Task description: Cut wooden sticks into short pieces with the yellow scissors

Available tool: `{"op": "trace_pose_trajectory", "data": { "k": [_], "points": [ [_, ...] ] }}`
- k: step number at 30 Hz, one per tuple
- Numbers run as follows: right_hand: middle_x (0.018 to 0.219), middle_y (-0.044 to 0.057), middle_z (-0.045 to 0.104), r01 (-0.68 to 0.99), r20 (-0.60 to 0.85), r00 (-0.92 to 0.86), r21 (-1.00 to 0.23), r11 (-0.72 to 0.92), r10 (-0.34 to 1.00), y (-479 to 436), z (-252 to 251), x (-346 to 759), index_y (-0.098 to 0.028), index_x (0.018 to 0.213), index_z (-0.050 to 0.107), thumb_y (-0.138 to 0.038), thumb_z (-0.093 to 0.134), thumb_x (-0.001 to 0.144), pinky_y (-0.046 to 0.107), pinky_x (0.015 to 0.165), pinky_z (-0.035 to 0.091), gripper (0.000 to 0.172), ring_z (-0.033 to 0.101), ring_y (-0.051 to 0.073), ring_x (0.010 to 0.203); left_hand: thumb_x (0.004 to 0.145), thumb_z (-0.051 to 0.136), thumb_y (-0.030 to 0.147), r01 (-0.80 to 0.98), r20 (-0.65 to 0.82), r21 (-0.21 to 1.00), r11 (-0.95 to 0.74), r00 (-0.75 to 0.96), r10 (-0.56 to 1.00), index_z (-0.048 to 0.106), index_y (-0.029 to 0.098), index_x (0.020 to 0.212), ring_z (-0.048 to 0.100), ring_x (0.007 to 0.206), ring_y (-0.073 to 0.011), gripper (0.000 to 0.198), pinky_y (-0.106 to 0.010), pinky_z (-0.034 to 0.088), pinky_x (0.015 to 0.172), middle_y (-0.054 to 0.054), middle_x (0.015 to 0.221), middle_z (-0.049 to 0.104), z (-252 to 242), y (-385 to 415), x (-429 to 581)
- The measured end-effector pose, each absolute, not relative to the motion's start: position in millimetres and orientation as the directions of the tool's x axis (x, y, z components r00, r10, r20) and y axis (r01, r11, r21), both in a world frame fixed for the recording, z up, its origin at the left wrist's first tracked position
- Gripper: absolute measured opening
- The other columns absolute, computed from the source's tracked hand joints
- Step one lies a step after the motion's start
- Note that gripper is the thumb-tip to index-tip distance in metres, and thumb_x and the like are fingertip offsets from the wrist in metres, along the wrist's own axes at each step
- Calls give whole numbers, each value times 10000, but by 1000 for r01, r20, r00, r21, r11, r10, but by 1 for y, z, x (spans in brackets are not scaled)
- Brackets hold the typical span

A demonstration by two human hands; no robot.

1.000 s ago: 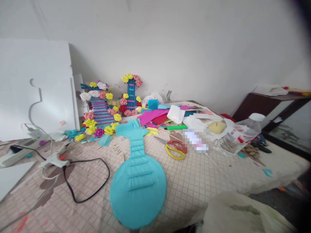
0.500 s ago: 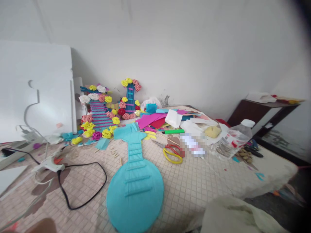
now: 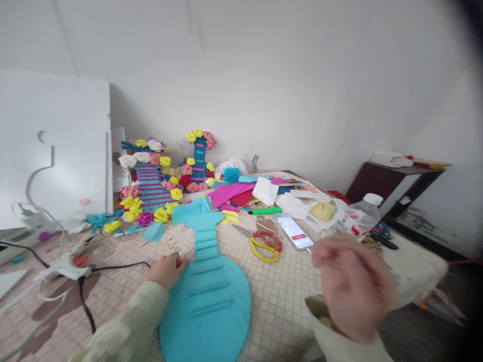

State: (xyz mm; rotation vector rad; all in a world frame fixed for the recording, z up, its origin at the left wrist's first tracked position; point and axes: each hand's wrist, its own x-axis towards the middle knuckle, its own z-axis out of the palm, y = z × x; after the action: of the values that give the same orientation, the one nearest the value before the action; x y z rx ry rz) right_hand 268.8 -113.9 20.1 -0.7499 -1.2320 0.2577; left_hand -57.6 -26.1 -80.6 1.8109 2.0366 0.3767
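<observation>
Here's the checked table (image 3: 287,301), a white board (image 3: 71,146) upright at its left end. Front and centre, flat on the table, lies the blue guitar (image 3: 211,324), round body nearest the person, neck towards the wall. Behind it, two flowered pieces (image 3: 154,183) stand near the wall! Bottle (image 3: 364,216) over on the right. In front of it, up goes the right hand (image 3: 352,281), blurred, fingers curled; can't tell if it grips anything. The left hand (image 3: 166,269) is low, fingers bent, tips at the guitar's edge near the neck; pinching something? Can't tell. Scissors (image 3: 256,237) right of the neck, phone (image 3: 299,234) beside them, green marker (image 3: 266,211) just behind.
</observation>
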Motion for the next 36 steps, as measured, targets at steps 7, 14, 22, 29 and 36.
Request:
{"op": "trace_pose_trajectory", "data": {
  "k": [7, 14, 22, 29, 36],
  "points": [
    [938, 84, 703, 583, 328, -75, -752, 308, 942, -43, -35, 274, -156, 953, 683, -309, 519, 903, 306, 752, 508, 229, 647, 201, 856, 891, 564, 421, 755, -76, 650, 82, -43, 996, 566, 142, 763, 557, 687, -132, 307, -313, 480, 693, 11, 721, 564, -88, -6, -64],
    [1214, 224, 571, 895, 62, -129, -423, 143, 990, 8, -84, 278, -67, 1176, 616, -157, 674, 744, 435, 1004, 378, 445, 515, 350, 1187, 699, 522, 747, 264, 16, 964, -42, 100, 995, 553, 172, 787, 574, 598, -156, 582, -266, 429, 514, -57, 739, 631, -61, -20, -47],
    [1170, 198, 584, 831, 72, -114, -539, 135, 991, 13, -80, 278, -95, 1021, 646, -154, 661, 758, 409, 1014, 369, 269, 511, 318, 1181, 607, 742, 613, 14, 25, 1000, -27, 130, 991, 626, 155, 709, 614, 665, -160, 483, -247, 461, 575, -72, 743, 671, -33, -25, -18],
    [966, 77, 624, 461, 146, -164, -863, 207, 976, 12, -34, 252, -172, 1107, 555, -403, 444, 911, 288, 717, 497, 323, 616, 176, 856, 564, 778, 546, -75, 61, 995, -59, 26, 998, 629, 146, 693, 596, 615, -151, 446, -255, 477, 566, -45, 677, 645, -21, -8, -6],
    [584, -76, 468, -515, 117, -232, -857, -19, 966, 32, -27, 182, -200, 801, 483, -417, 727, 653, 175, 400, 251, 359, 347, 40, 417, 670, 647, 551, -7, 207, 978, -207, -11, 978, 672, 125, 737, 545, 573, -139, 431, -278, 493, 554, -41, 619, 590, -4, 1, 7]
  ]
}}
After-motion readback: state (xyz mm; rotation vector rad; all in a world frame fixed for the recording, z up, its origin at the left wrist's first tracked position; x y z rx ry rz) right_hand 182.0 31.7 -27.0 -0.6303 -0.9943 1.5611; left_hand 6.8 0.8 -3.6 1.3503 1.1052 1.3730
